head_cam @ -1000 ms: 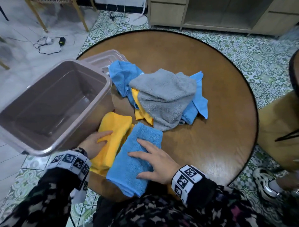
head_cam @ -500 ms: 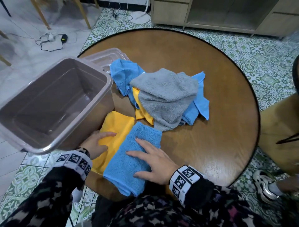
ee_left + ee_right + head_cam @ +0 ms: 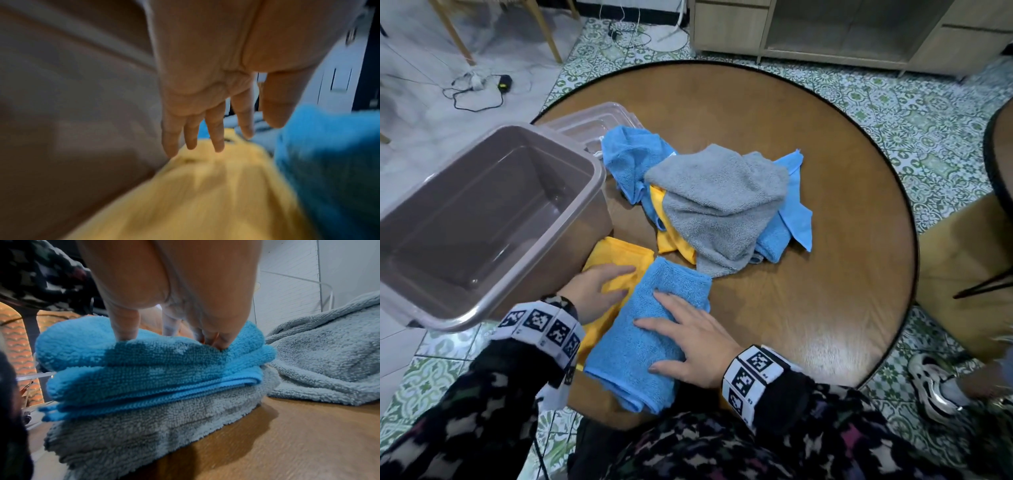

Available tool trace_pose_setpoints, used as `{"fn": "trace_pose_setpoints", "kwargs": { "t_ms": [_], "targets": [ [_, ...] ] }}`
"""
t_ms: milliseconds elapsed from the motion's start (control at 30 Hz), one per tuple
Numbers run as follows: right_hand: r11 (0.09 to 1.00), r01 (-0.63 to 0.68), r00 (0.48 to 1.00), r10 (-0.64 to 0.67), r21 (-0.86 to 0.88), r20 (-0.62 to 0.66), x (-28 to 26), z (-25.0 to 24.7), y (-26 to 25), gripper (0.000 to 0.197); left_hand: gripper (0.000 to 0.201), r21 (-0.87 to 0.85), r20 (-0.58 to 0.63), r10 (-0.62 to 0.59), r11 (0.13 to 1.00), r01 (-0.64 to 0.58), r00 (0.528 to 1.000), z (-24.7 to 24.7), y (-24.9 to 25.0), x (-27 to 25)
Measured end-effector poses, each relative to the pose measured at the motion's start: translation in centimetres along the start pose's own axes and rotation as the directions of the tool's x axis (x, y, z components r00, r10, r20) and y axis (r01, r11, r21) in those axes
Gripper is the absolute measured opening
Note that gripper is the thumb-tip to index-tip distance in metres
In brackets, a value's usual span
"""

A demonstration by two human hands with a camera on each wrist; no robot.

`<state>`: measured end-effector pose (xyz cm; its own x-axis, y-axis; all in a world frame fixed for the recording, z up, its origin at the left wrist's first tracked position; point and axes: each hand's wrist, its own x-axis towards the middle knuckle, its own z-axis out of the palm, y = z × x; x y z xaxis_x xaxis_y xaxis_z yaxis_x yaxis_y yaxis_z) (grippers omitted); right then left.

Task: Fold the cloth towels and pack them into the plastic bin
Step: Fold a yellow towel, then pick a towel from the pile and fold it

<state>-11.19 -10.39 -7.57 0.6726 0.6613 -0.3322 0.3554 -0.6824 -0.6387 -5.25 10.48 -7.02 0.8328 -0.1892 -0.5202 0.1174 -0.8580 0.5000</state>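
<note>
A person sits at a round wooden table (image 3: 808,240), seen from above. Both hands lie flat on folded towels at the near edge.

The right hand (image 3: 688,342) rests palm down on a folded blue towel (image 3: 643,342), fingers straight and spread, gripping nothing. In the right wrist view its fingertips (image 3: 123,334) press into the blue pile, and a folded grey towel (image 3: 144,426) lies directly under the blue one, touching the table.

The left hand (image 3: 592,291) rests on a folded yellow towel (image 3: 619,253) just left of the blue one, fingers extended and loosely together, holding nothing. The left wrist view is blurred but shows straight fingers (image 3: 216,129) over the yellow cloth, with the bin wall close on the left.

The brown plastic bin (image 3: 592,171) stands at the table's left edge, touching the yellow towel, and overhangs the floor. No towels are visible inside it. Its lid (image 3: 585,126) lies flat just behind it.

Near the table's middle sits an unfolded heap: a grey towel (image 3: 722,205) on top, blue towels (image 3: 630,161) sticking out on both sides, and a yellow one (image 3: 671,240) beneath.

A patterned green tile floor (image 3: 876,113) surrounds the table.
</note>
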Motion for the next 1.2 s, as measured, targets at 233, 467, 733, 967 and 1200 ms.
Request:
{"fn": "trace_pose_setpoints", "kwargs": {
  "t_ms": [233, 467, 733, 967, 1200],
  "targets": [
    [0.981, -0.049, 0.999, 0.047, -0.186, -0.013, 2.1, -1.0, -0.8, 0.067, 0.034, 0.063, -0.017, 0.213, 0.975, -0.211, 0.977, -1.8, 5.5, -2.8],
    [0.808, -0.046, 0.984, 0.138, 0.587, -0.113, 2.1, -3.6, 1.5, 0.036, 0.103, 0.297, 0.121, 0.09, 0.947, -0.122, 0.989, 2.5, 4.9, -3.1],
    [0.925, -0.378, 0.755, 0.334, 0.04, -0.564, 1.5, -7.4, 5.5, 0.028, 0.108, 0.334, 0.174, 0.03, 0.939, -0.088, 0.984, 2.2, 5.0, -1.6],
    [0.748, -0.591, 0.79, 0.463, -0.301, -0.402, 1.7, -11.9, 7.9, 0.046, 0.104, 0.31, 0.209, 0.022, 0.947, -0.088, 0.978, 1.1, 5.0, -1.9],
    [0.911, -0.384, 0.721, 0.396, 0.149, -0.568, -0.7, -13.8, 7.3, 0.018, 0.033, -0.121, -0.205, 0.177, 0.971, -0.205, 0.963, -3.5, 6.5, -2.4]
  ]
}}
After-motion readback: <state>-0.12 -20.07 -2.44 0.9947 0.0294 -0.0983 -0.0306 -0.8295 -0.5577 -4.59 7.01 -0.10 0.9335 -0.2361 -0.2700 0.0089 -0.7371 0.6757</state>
